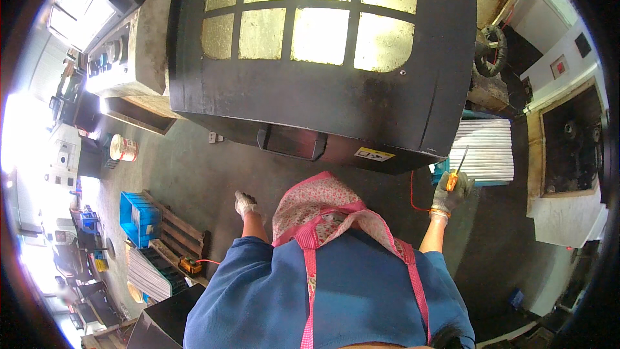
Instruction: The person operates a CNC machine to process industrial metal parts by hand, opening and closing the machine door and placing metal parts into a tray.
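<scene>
My right hand (450, 195), in a grey work glove, is closed round an orange-handled tool (453, 179) whose thin dark rod points up and away. A thin red cord or hose (413, 195) runs to the glove's wrist. Beside this hand lies a stack of pale ribbed bars or strips (484, 148) over a teal crate. Empty and gloved too, my left hand (245, 202) hangs out to the left with its fingers partly apart, touching nothing. Ahead of me stands a large black machine door (323, 94) with a lit grid window and a recessed handle (292, 141).
To the left, a blue crate (139, 218) sits by a wooden pallet (183, 231), with an orange device (190, 265) on it and more pale strips (150, 274) nearby. A white bucket (123, 148) stands farther off. At right is a white machine with a dark opening (571, 139).
</scene>
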`<action>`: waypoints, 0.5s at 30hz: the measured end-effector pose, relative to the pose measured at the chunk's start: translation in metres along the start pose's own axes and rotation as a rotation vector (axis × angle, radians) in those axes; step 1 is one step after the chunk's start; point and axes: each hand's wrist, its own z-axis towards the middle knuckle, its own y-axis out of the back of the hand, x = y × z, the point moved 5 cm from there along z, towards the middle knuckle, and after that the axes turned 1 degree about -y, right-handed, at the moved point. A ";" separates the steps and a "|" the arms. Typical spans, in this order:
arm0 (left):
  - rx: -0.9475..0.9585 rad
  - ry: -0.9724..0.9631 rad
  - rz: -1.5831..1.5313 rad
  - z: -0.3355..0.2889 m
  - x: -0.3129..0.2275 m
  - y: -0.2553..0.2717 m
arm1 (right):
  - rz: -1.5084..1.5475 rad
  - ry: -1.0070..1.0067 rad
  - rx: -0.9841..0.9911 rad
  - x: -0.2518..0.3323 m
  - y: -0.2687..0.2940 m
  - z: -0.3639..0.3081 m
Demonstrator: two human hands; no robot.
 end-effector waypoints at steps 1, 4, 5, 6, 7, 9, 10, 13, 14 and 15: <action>0.022 0.039 -0.012 0.005 0.001 0.002 | 0.036 -0.005 -0.040 0.000 0.002 0.000; 0.547 0.268 -0.504 -0.001 -0.005 -0.011 | 0.031 -0.021 -0.012 0.000 0.002 0.000; 0.475 0.062 -0.322 0.000 -0.008 -0.007 | 0.001 -0.006 0.010 0.000 0.001 0.000; 0.399 -0.142 -0.140 -0.001 -0.011 -0.005 | 0.005 -0.006 0.013 0.000 0.001 -0.001; 0.310 -0.184 -0.035 -0.001 -0.010 -0.003 | 0.043 -0.024 0.000 -0.001 0.002 -0.001; 0.348 -0.323 -0.034 -0.004 -0.009 -0.010 | 0.003 0.017 -0.019 0.001 0.002 0.000; 0.363 -0.312 -0.072 -0.003 -0.007 -0.013 | 0.034 0.021 -0.061 0.002 0.004 0.001; 0.153 -0.160 -0.098 0.006 0.002 -0.009 | 0.054 0.001 -0.020 0.002 0.004 0.002; 0.072 -0.174 -0.052 0.005 0.001 -0.008 | 0.022 0.003 0.020 0.003 0.004 0.003; -0.004 -0.141 -0.030 0.002 0.002 -0.006 | 0.023 -0.002 0.037 0.003 0.005 0.003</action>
